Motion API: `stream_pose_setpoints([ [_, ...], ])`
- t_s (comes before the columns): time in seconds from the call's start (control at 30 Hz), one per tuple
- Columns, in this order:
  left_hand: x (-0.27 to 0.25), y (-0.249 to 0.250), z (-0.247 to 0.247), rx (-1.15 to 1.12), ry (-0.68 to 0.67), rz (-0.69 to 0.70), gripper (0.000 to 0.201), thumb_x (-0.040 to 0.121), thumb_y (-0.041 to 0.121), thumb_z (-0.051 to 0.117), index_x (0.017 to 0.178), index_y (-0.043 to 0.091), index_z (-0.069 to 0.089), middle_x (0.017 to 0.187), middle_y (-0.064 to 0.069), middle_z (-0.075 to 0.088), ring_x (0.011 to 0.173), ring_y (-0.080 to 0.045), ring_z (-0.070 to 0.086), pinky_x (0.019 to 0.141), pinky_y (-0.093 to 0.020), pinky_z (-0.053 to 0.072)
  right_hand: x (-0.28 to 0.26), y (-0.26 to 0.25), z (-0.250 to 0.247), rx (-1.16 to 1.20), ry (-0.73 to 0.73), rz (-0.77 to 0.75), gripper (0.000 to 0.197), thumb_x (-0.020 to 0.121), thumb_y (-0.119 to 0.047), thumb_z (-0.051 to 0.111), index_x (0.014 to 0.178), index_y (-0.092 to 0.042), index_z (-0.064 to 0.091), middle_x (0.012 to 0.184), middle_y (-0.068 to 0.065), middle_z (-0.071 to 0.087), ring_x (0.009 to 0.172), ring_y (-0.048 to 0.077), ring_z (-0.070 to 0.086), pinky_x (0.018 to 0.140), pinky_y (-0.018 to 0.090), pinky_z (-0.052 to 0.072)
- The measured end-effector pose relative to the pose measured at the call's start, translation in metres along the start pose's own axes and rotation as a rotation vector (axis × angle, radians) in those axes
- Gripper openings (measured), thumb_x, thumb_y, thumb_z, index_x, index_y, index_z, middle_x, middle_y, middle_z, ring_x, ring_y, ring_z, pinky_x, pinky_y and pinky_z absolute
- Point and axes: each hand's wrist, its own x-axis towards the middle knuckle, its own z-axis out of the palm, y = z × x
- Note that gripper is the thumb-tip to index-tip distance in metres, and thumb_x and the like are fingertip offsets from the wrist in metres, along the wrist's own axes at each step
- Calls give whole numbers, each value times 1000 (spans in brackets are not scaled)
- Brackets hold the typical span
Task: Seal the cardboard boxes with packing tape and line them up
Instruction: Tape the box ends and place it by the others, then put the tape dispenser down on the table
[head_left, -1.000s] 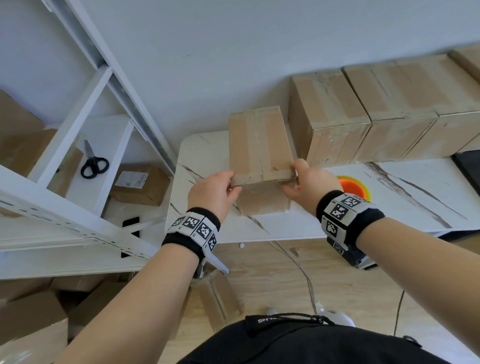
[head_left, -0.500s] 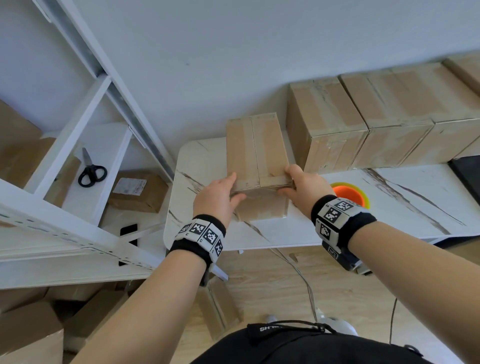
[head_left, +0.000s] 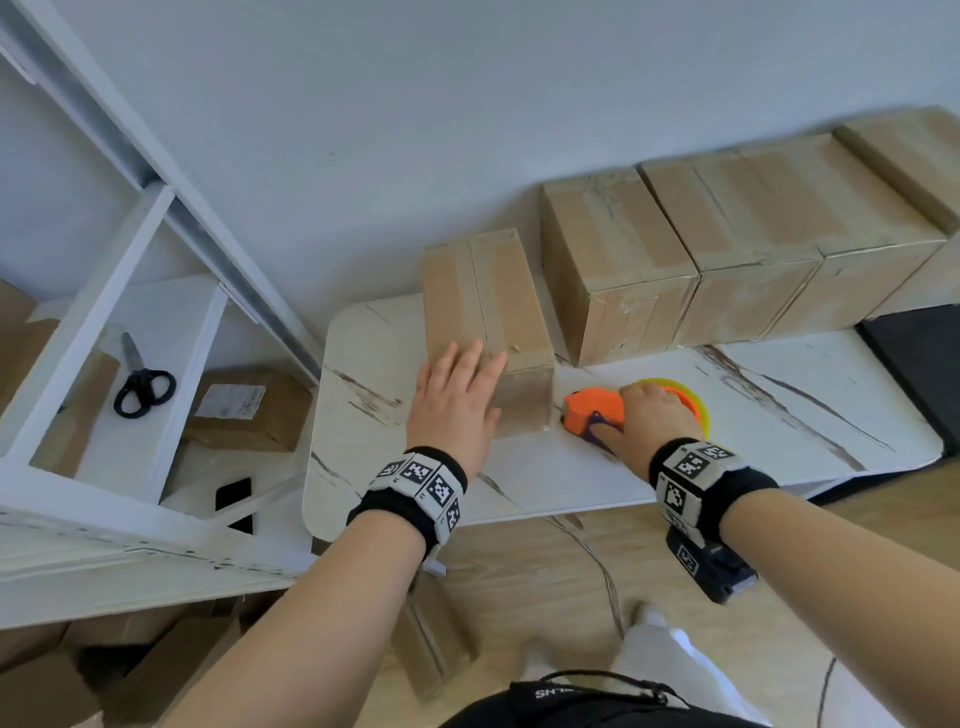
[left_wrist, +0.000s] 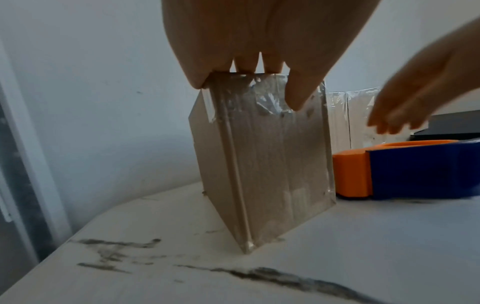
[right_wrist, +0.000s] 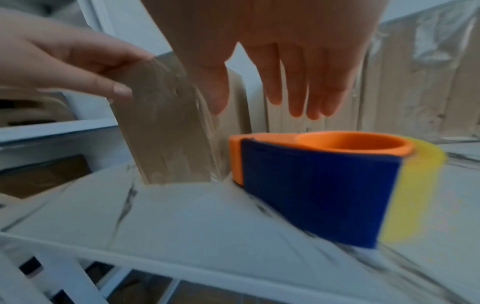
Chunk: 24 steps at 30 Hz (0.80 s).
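Note:
A cardboard box (head_left: 488, 312) stands on the white marble table (head_left: 727, 457), its top seam running away from me and clear tape glinting on its near face (left_wrist: 259, 164). My left hand (head_left: 467, 379) rests flat on the box's near top edge, fingers straight and thumb down the front face (left_wrist: 298, 96). An orange and blue tape dispenser (head_left: 592, 410) with a yellow roll lies just right of the box. My right hand (head_left: 639, 405) hovers over it, its fingers (right_wrist: 306, 92) hanging straight above the dispenser (right_wrist: 324, 185) and holding nothing.
Several taped boxes (head_left: 753, 234) stand in a row along the wall at the back right. A white shelf (head_left: 156, 338) on the left holds scissors (head_left: 143, 384), a labelled box (head_left: 244, 410) and a phone (head_left: 234, 493). A black object (head_left: 914, 364) lies at the table's right end.
My right hand let go of the box and moved right, over the tape dispenser. My left hand shifted from the box's side onto its top edge.

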Motion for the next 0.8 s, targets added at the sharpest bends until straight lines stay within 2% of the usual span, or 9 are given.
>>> stream_pose_setpoints([
  [0.13,24,5,-3,-4,-16,-21,59,97,30,45,149,31,18,158,1,15,146,-23,8,118,-43,5,8,22,3,-156,-95,9,49,85,-44,60,121,-12,52,116,8,58,110,27,52,90,35,42],
  [0.33,65,12,-10,15,-50,-58,55,96,28,45,147,31,24,158,4,17,146,-21,10,117,-46,1,23,33,-1,-178,-210,-53,28,90,-31,56,111,-13,58,101,3,64,92,23,62,67,28,45],
  [0.53,96,23,-8,-35,-66,-70,54,95,24,47,146,28,27,157,2,18,146,-24,10,117,-46,7,33,37,-6,-188,-230,-127,29,91,-32,54,114,-12,55,105,4,63,95,23,62,65,27,43],
  [0.8,102,26,-3,-7,-59,-82,57,94,24,49,146,28,27,157,2,18,146,-24,9,118,-46,7,41,43,-4,-153,-248,-175,23,90,-28,54,106,-12,55,93,2,62,84,21,62,60,27,44],
])
